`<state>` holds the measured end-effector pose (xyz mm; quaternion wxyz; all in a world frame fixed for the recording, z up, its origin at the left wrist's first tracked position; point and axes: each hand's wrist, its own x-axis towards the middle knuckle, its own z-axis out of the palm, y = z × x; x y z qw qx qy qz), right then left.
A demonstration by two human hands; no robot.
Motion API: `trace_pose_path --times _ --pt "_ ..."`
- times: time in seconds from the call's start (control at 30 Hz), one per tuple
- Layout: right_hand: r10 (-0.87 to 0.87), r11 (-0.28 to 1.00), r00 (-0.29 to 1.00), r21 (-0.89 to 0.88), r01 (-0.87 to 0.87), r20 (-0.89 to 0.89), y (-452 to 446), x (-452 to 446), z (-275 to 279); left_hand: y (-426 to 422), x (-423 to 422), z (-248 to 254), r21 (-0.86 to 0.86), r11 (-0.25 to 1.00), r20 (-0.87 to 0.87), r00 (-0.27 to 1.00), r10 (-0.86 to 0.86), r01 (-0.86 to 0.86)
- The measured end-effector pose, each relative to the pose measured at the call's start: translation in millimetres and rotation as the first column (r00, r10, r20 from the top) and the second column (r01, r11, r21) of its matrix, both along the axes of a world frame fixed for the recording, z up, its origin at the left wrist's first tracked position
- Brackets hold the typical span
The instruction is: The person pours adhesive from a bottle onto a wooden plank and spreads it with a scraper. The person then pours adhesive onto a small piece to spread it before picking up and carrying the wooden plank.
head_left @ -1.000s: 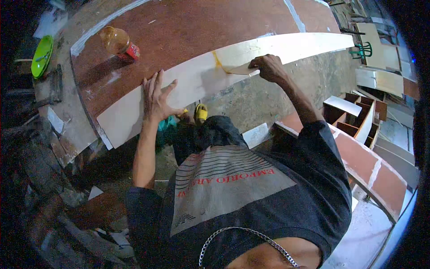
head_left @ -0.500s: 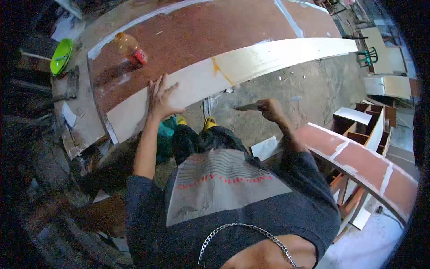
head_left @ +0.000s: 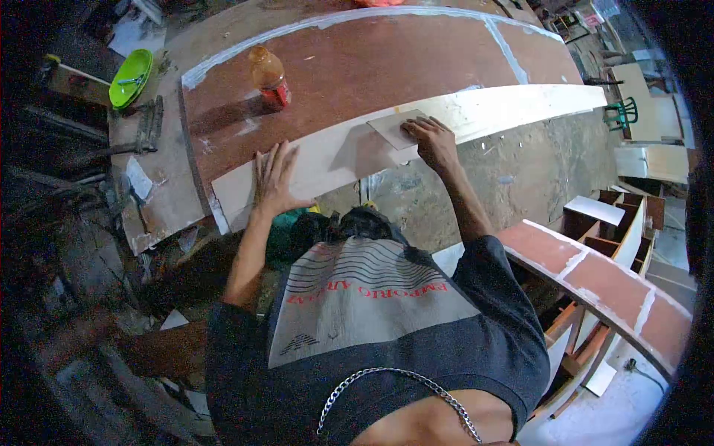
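Observation:
A long white board (head_left: 327,157) lies along the near edge of a reddish-brown panel (head_left: 372,67) with whitish filler strips. My left hand (head_left: 275,178) rests on the board's left part with fingers spread. Farther right, my right hand (head_left: 433,141) grips a flat, grey, rectangular sheet (head_left: 388,128) laid over the board; its exact kind is unclear. The sheet covers most of a yellow-orange stain on the board. A plastic bottle (head_left: 269,78) with a red label and brownish contents stands on the brown panel, beyond my left hand.
A green plate (head_left: 141,63) with a utensil sits at the far left. To the right are a second brown panel (head_left: 535,249) with filler strips and a wooden shelf unit (head_left: 632,215). A green chair (head_left: 623,111) stands at the far right.
My right hand has moved from above the floor, up and left onto the white board, bringing the grey sheet down against it. My left hand stays spread on the board. The view has shifted.

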<state>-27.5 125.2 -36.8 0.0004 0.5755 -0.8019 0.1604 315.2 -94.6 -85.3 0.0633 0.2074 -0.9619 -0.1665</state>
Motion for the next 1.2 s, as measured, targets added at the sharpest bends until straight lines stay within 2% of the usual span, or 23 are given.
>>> trace_pose_path --times 0.07,0.2,0.3,0.37,0.47,0.53,0.57,0.6,0.67,0.7,0.73,0.83,0.87,0.9,0.93,0.97,1.0,1.07,1.2 --pt "0.054 0.998 0.987 -0.02 -0.057 -0.15 -3.1 -6.2 -11.8 0.5 -1.3 3.7 -0.018 1.0 -0.009 1.0 0.002 -0.002" --pt "0.033 0.999 0.989 0.037 -0.028 -0.143 -6.1 -8.6 -16.6 1.4 -1.6 10.3 -0.008 1.0 0.032 0.999 0.015 -0.015" --pt "-0.01 1.0 0.991 -0.018 0.008 -0.13 -11.9 -3.2 -27.5 1.1 -2.4 11.3 -0.004 1.0 0.027 0.999 0.023 -0.023" --pt "0.001 0.996 0.985 -0.082 -0.015 -0.17 -13.1 0.6 -42.7 0.3 -2.4 10.4 0.013 1.0 -0.013 1.0 0.016 -0.016" --pt "0.05 0.997 0.983 -0.041 -0.058 -0.175 -3.8 16.1 -36.7 0.5 -2.8 13.3 0.019 1.0 -0.018 1.0 0.016 -0.015" --pt "0.044 0.999 0.987 0.005 -0.044 -0.154 12.3 30.3 -38.1 0.1 -2.3 12.6 0.022 1.0 -0.01 1.0 0.015 -0.015" --pt "0.079 0.996 0.993 0.05 -0.075 -0.089 25.4 39.2 -38.2 -0.7 -2.8 12.4 0.024 1.0 -0.004 1.0 0.015 -0.015" --pt "0.111 0.99 0.994 0.095 -0.109 -0.021 37.6 48.0 -37.1 -0.5 -3.2 13.1 0.026 0.999 -0.006 1.0 0.02 -0.02" --pt "0.261 0.948 0.965 0.191 -0.253 -0.019 50.6 69.8 -22.6 0.2 -2.8 14.6 0.036 0.999 -0.007 1.0 0.027 -0.027" --pt "0.293 0.944 0.953 0.139 -0.3 0.072 47.8 81.0 0.0 0.5 -3.2 12.1 0.039 0.999 -0.006 1.0 0.029 -0.029" --pt "0.293 0.943 0.953 0.14 -0.301 0.074 44.3 78.6 7.7 -0.7 -4.3 8.8 0.03 0.999 -0.026 0.999 0.031 -0.03" --pt "0.022 0.991 0.994 -0.136 -0.007 0.105 24.8 51.0 9.9 -1.8 -2.8 6.1 0.024 0.999 -0.043 0.999 0.024 -0.023" --pt "-0.054 0.989 0.996 -0.136 0.062 0.066 19.1 37.0 14.4 -1.0 -1.3 7.6 0.02 1.0 -0.045 0.999 0.019 -0.018" --pt "-0.255 0.967 0.967 0.019 0.255 0.022 9.0 27.3 23.4 -1.5 -1.0 9.4 0.024 1.0 -0.045 0.999 0.018 -0.017" --pt "-0.273 0.961 0.962 -0.064 0.271 -0.025 9.6 4.5 6.3 -3.0 -0.9 10.6 0.033 0.999 -0.043 0.999 0.004 -0.003" --pt "-0.337 0.942 0.938 -0.029 0.336 -0.083 3.7 -7.4 5.6 -2.8 0.5 10.2 0.044 0.999 -0.039 0.999 -0.008 0.01" --pt "-0.38 0.925 0.923 -0.025 0.379 -0.063 0.8 -22.3 -3.8 -3.3 1.6 7.6 0.048 0.999 -0.042 0.999 -0.007 0.009" --pt "-0.385 0.916 0.918 0.083 0.393 -0.094 -9.2 -30.6 2.8 -3.4 3.4 1.7 0.041 0.996 -0.072 0.995 -0.071 0.074" --pt "-0.383 0.902 0.918 0.17 0.396 -0.106 -31.8 -20.9 1.1 -2.3 5.8 -1.7 -0.003 0.989 -0.067 0.987 -0.144 0.145"
